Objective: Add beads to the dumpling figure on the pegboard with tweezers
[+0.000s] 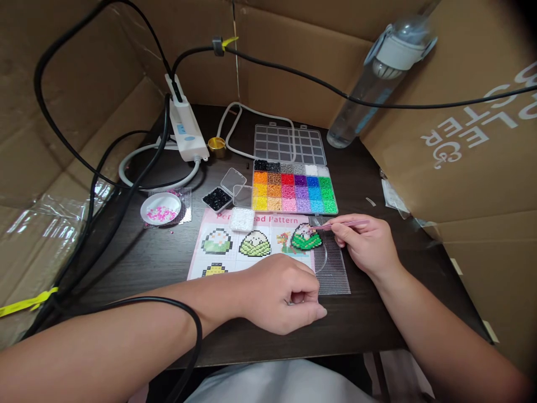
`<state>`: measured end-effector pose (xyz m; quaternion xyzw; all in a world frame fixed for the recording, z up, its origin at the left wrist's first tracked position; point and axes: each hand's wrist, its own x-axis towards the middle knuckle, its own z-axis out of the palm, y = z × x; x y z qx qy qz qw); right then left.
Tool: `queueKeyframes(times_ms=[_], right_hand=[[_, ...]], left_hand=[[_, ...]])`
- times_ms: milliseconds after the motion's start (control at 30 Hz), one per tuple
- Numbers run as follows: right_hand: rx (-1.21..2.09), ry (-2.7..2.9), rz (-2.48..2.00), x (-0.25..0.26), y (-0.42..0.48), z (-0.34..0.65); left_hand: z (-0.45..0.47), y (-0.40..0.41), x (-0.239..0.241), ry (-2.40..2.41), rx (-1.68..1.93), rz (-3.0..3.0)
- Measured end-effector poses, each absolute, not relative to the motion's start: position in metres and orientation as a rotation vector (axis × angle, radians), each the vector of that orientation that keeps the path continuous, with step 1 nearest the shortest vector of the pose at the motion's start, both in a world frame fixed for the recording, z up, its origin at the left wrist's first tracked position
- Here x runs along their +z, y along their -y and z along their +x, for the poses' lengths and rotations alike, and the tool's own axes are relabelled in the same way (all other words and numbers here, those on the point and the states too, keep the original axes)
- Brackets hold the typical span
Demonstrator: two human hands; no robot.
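Observation:
My right hand (pixel 364 243) pinches a pair of pink tweezers (pixel 350 223). Their tips reach the upper right of a bead piece (pixel 306 239) in green, white and black, with some pink near the tips. This piece lies over the right edge of the printed bead pattern sheet (pixel 251 266) and the left part of a clear pegboard (pixel 335 274). Curled on its side, my left hand (pixel 285 296) rests over the lower edges of sheet and board. Its fingers are closed, and whatever may be inside them is hidden.
Behind the sheet stands an open sorting box of coloured beads (pixel 294 190). Small boxes of black beads (pixel 217 198) and white beads (pixel 242 219) sit left of it, then a white dish (pixel 160 209) with pink beads. A power strip (pixel 187 131), cables and a leaning bottle (pixel 377 78) stand behind.

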<state>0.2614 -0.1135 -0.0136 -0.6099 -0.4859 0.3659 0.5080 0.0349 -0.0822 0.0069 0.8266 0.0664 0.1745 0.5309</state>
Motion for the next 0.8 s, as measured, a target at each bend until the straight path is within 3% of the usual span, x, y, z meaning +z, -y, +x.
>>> queueKeyframes(times_ms=[233,500,800], right_hand=[[0.923,1.108,-1.346,-0.017,0.113,0.264],[0.677,1.524,-1.345,0.009,0.121,0.226],[0.608,1.623,-1.333,0.001,0.124,0.219]], left_hand=[[0.035,0.083,0.003,-0.158,0.439,1.966],[0.035,0.085,0.002,-0.153,0.413,1.930],[0.034,0.085,0.001,-0.151,0.396,1.935]])
